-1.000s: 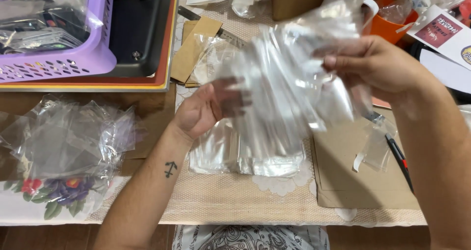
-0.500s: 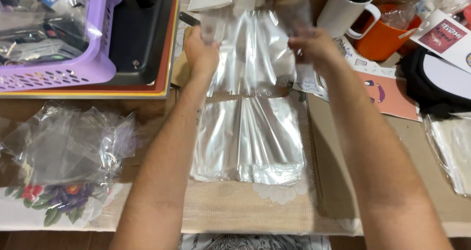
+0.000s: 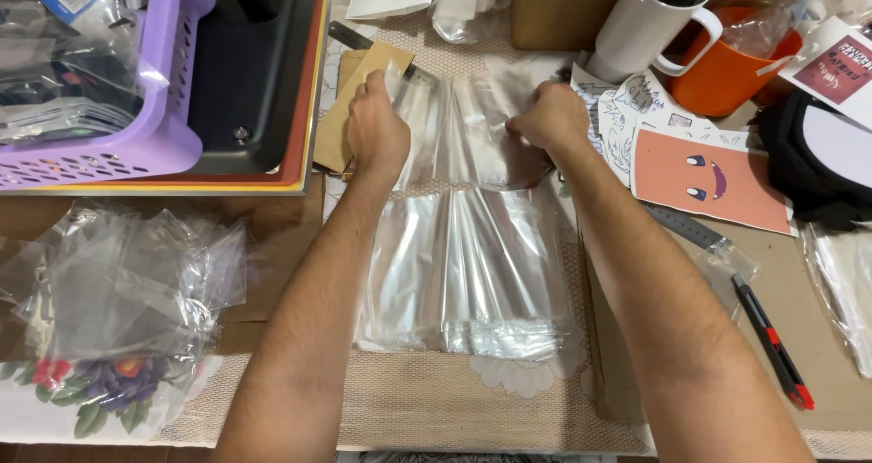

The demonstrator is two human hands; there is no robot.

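Observation:
A stack of clear plastic sleeves (image 3: 472,272) lies flat on the beige table mat (image 3: 427,408) between my forearms. A second batch of clear sleeves (image 3: 463,132) lies just beyond it. My left hand (image 3: 377,132) presses down on that far batch's left edge, fingers pinched on the plastic. My right hand (image 3: 549,118) grips its right edge, fingers curled. Both hands rest low on the table.
A purple basket (image 3: 136,145) and a black tray (image 3: 263,73) sit at the left. A pile of loose clear bags (image 3: 127,281) lies lower left. A white mug (image 3: 649,23), an orange cup (image 3: 727,73), printed cards (image 3: 708,177), a metal ruler (image 3: 686,227) and a red-black knife (image 3: 772,340) lie right.
One second ago both hands held the sleeves up in the air. Since then the hands have moved away from me and laid the sleeves flat beyond the near stack.

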